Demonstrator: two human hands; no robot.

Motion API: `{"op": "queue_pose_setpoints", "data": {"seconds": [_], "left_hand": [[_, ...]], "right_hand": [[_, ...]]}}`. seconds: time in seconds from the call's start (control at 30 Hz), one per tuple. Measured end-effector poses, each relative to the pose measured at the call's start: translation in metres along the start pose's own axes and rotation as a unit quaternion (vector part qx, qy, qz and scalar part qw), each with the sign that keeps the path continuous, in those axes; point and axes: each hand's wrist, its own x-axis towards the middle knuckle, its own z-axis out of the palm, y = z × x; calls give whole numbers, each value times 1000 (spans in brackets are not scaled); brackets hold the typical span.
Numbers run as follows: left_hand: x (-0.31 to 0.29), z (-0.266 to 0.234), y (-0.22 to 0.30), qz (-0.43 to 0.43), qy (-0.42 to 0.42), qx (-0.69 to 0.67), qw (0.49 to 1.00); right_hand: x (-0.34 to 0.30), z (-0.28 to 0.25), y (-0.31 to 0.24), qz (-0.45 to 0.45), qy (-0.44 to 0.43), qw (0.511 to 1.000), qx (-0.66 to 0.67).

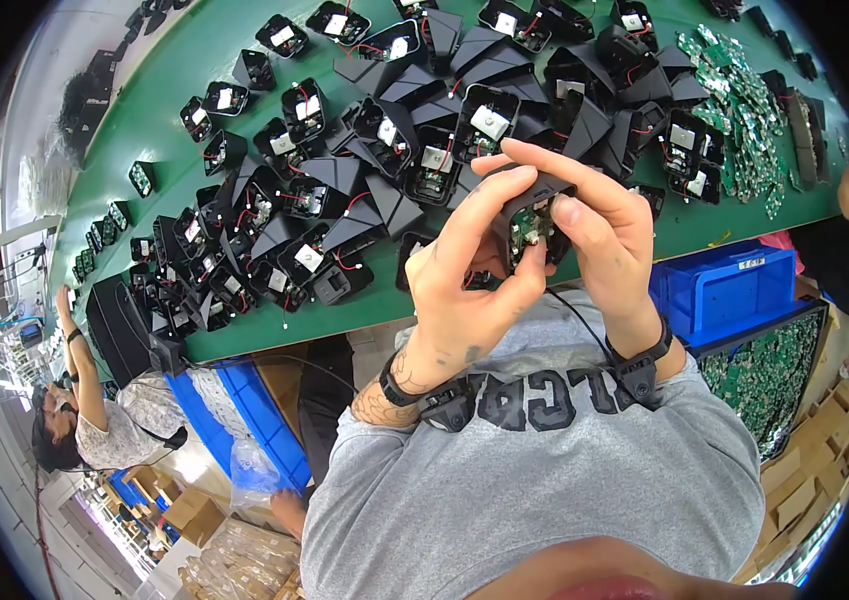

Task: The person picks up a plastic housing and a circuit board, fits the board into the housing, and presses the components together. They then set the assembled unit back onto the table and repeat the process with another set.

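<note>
Both my hands hold one small black plastic housing (516,205) over the near edge of the table. A green circuit board (524,232) shows in its open side, partly hidden by my fingers. My left hand (454,275) wraps the housing from the left, its thumb at the board's lower end. On the other side my right hand (606,235) grips it, the thumb pressing at the board's upper right edge. Just beyond my hands lies an open black housing (489,118) with a white block inside. Whether the board is fully seated I cannot tell.
Many similar black housings with red wires cover the green table (594,270). A heap of circuit boards (739,115) lies at the far right. Blue bins (724,295) stand beside me at the right, above a crate of boards (769,375). Another person (109,415) is at the left.
</note>
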Motion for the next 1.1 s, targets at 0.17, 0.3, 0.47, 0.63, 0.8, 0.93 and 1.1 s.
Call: {"op": "queue_pose_setpoints", "data": {"seconds": [0.17,0.3,0.47,0.63,0.8,0.93,1.1], "left_hand": [[0,-9,5,-43,-29,24,998],[20,-57,20,-108,29,39,993],[93,-198,46,18,159,268,950],[172,-388,-32,-132,137,611,768],[171,-419,-87,-214,92,623,747],[190,-387,-81,-2,144,749,646],[199,-373,-88,-64,9,742,667]], "right_hand": [[3,1,-12,-3,-10,996,-90],[6,-22,-18,-56,-5,970,-235],[9,-74,-27,-67,187,945,-259],[5,-112,-44,-88,253,921,-283],[-5,-157,-49,-82,304,904,-291],[-27,-238,-56,-66,390,829,-396],[-11,-282,-20,-29,398,688,-606]]}}
